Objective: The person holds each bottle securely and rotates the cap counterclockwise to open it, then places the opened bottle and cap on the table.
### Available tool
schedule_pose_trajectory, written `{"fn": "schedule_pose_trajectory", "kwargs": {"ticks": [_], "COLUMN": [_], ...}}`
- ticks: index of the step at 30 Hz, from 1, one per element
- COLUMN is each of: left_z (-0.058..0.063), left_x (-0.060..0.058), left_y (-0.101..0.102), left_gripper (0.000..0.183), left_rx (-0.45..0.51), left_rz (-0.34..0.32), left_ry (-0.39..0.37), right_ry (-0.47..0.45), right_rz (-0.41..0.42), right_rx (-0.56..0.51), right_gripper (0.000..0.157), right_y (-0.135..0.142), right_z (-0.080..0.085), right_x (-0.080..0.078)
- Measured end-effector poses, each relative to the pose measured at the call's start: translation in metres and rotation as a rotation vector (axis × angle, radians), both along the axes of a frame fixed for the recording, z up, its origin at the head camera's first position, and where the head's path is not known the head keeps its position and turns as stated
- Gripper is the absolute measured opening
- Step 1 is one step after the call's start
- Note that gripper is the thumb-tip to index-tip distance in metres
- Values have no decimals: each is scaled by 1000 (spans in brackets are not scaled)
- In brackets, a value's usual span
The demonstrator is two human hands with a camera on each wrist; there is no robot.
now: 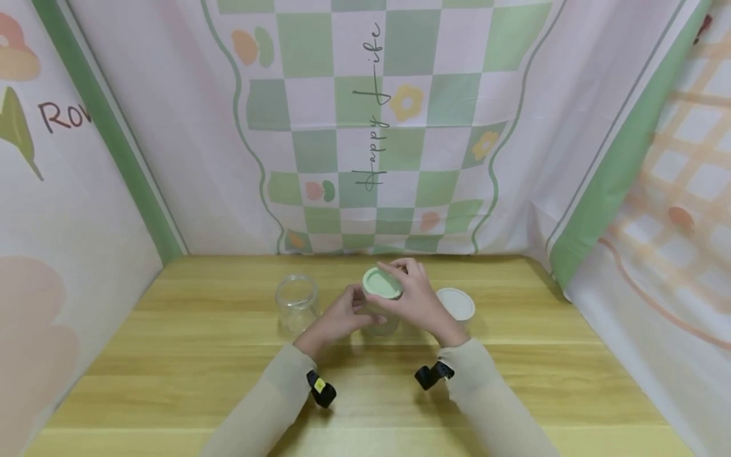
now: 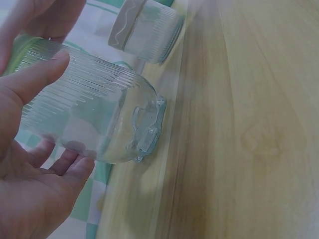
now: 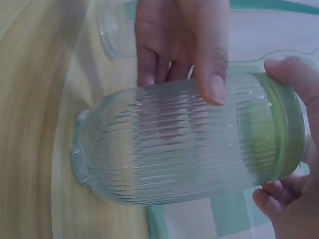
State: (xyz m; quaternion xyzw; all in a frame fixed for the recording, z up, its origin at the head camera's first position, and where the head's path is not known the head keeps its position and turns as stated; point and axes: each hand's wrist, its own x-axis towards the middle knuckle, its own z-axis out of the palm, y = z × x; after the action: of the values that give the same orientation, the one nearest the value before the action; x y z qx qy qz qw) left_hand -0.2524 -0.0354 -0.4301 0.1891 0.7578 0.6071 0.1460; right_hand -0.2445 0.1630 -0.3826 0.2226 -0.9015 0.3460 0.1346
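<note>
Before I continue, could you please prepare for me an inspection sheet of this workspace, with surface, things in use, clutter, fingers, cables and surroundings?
Surface: wood-grain table, light brown.
Things in use: ribbed glass jar, held; green lid at its mouth, tightness cannot be told.
Clutter: open glass jar at the left, white-lidded jar at the right, both standing on the table.
Fingers: left fingers hold the ribbed jar's body; right fingers grip the lid.
Cables: nothing seen.
Surroundings: patterned cloth behind and at both sides.
</note>
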Motion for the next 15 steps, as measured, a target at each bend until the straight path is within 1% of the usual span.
{"fn": "schedule_pose_trajectory", "kwargs": {"ticks": [3,5,9,11,15], "left_z": [0,0,-1,-2,-3], "left_x": [0,-1,-1,-1,-2], "left_y": [0,0,1,1,1], "left_gripper": [82,82,82,82,82], "left_rx": [2,6,20,21,21], "left_rz": [-7,-10,-17,-22,-27], "left_ry": [23,31,36,44,56], "right_ry": [-92,-137,-176,-182,-217], "right_rz": [43,80,147,170,211], "right_rx": [-53,-77,-80,-73,-95], "right_gripper": [73,72,69,68,68], "right_y": [4,7,11,12,14], "right_z": [1,1,4,4,3], "right_x": [-3,-6,-8,-9,-11]}}
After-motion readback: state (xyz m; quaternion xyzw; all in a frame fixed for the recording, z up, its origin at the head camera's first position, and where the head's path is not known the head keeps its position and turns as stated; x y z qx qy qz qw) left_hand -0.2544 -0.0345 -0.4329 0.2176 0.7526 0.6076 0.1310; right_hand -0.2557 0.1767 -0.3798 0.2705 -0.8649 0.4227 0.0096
